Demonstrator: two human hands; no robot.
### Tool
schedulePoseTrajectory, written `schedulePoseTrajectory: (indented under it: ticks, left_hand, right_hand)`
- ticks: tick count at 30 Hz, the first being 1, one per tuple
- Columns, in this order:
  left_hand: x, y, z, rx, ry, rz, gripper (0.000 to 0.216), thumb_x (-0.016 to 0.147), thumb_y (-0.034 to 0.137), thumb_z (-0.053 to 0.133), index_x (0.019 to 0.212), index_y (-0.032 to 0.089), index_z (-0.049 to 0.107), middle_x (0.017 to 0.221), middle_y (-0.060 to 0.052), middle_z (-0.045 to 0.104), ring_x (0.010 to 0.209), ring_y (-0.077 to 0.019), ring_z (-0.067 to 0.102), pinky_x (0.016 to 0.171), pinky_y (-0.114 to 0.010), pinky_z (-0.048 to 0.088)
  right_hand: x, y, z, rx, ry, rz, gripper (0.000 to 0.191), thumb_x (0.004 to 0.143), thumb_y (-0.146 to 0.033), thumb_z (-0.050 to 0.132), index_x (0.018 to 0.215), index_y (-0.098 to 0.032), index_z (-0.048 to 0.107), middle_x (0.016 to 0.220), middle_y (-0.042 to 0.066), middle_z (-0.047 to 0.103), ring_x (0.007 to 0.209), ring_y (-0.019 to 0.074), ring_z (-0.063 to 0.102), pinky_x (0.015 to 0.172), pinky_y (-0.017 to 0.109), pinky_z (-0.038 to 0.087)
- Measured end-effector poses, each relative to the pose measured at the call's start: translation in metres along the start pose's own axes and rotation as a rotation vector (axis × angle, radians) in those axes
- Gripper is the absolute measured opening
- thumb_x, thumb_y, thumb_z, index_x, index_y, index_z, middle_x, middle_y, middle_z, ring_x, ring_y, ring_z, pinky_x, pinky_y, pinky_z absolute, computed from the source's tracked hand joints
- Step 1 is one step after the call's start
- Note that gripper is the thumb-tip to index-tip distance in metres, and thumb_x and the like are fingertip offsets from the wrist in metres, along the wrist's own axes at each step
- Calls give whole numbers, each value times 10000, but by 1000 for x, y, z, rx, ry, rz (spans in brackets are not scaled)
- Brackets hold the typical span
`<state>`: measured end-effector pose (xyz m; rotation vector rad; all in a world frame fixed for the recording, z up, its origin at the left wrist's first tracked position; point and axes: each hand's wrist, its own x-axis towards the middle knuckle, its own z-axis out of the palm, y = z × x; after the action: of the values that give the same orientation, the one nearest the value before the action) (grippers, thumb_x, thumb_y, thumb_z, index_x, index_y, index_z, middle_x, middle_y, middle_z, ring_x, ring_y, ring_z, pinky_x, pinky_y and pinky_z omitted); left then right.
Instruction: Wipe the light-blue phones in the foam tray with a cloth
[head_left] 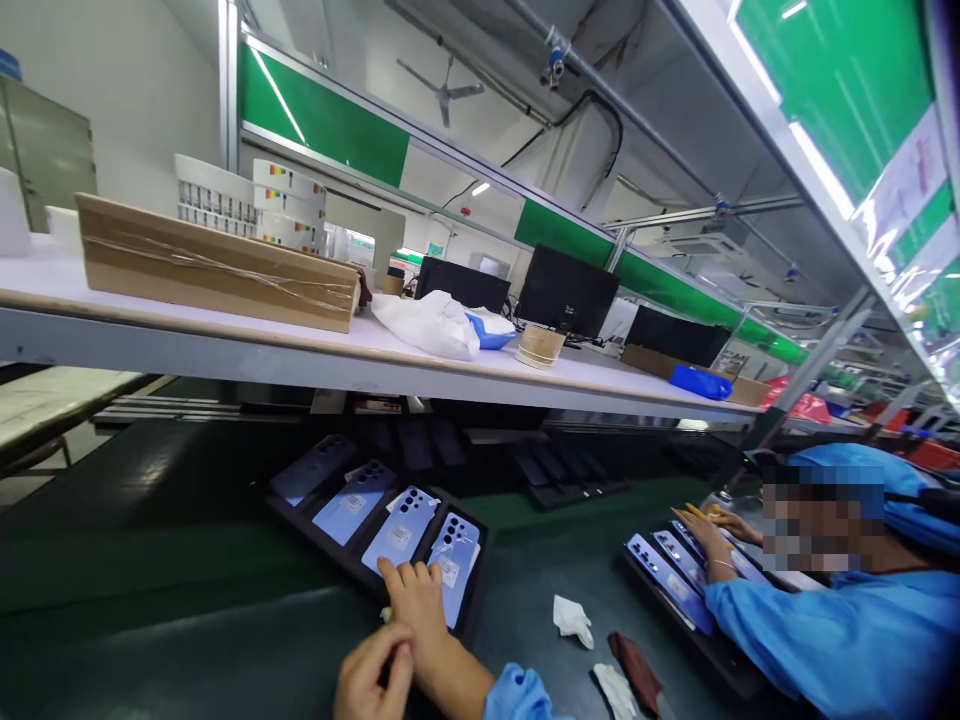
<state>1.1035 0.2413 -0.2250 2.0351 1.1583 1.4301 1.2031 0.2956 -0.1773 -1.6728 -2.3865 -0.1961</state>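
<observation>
A black tray (341,566) lies tilted on the dark green belt and holds several light blue phones, backs up, with camera rings and white labels. My right hand (418,608) reaches over the tray's near edge. Its fingers are stretched out, and the fingertips touch the lower end of the third phone (400,528), beside the rightmost phone (455,562). Just below, my left hand (373,672) is loosely curled near my right wrist, with nothing visible in it. Under my right hand a small pale yellowish bit shows, too hidden to name.
At right, a co-worker in blue (832,640) handles another phone tray (701,640). White cloths (572,620) and a brown cloth (636,672) lie between us. More dark trays (566,470) sit farther back under a shelf (450,372) bearing a cardboard box (217,265) and monitors.
</observation>
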Motion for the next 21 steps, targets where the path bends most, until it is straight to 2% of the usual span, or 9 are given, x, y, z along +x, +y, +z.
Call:
schedulePoseTrajectory:
  ticks: [3, 6, 10, 14, 16, 19, 21]
  left_hand:
    - [10, -6, -41, 165, 221, -106, 270, 971, 361, 430, 1015, 236, 665, 989, -85, 717, 932, -259, 695, 844, -347, 575]
    - [20, -18, -78, 306, 287, -158, 308, 925, 328, 451, 1074, 162, 664, 1087, -140, 688, 1051, -323, 639, 951, -455, 524]
    - [9, -33, -113, 476, 215, -152, 436, 767, 168, 502, 1166, 154, 678, 1281, -142, 622, 1232, -353, 521, 1113, -544, 370]
    - [-23, -36, -142, 775, -7, -111, 579, 660, 56, 496, 1175, 219, 705, 1325, -110, 619, 1307, -364, 470, 1154, -622, 259]
    - [-43, -33, -154, 834, -103, -90, 563, 666, 56, 489, 1125, 276, 731, 1271, -80, 656, 1269, -343, 520, 1150, -617, 285]
    - [-83, -23, -162, 820, -137, -44, 546, 682, 107, 479, 1093, 350, 743, 1159, -50, 697, 1131, -308, 626, 1112, -556, 405]
    - [-116, -17, -159, 812, -58, 4, 543, 688, 169, 497, 1112, 405, 740, 1103, -48, 713, 1062, -323, 659, 1011, -503, 525]
  right_hand:
    - [-30, -8, 1, 138, 82, 6, 583, 807, -180, 620, 1362, -282, 473, 1078, 91, 651, 988, 316, 582, 927, 524, 404]
    - [-62, -8, -4, 273, 138, -45, 592, 752, -159, 628, 1318, -269, 492, 1095, 90, 627, 977, 303, 553, 942, 506, 383]
    - [-104, -2, -14, 338, 131, -92, 526, 720, -136, 586, 1228, -266, 536, 1036, 75, 622, 925, 282, 546, 916, 469, 386]
    - [-138, 17, -21, 362, 123, -212, 519, 638, -148, 578, 1146, -254, 559, 1004, 65, 624, 907, 270, 549, 944, 446, 384]
    - [-149, 27, -19, 338, 140, -283, 418, 663, -178, 572, 1076, -241, 570, 948, 57, 631, 849, 253, 555, 883, 410, 410]
    - [-160, 39, -6, 283, 304, -427, 168, 855, -344, 513, 945, -212, 565, 785, 39, 616, 696, 216, 539, 738, 360, 414]
    - [-167, 43, 4, 243, 514, -496, 273, 990, -345, 361, 846, -209, 549, 643, 7, 569, 571, 180, 479, 680, 340, 387]
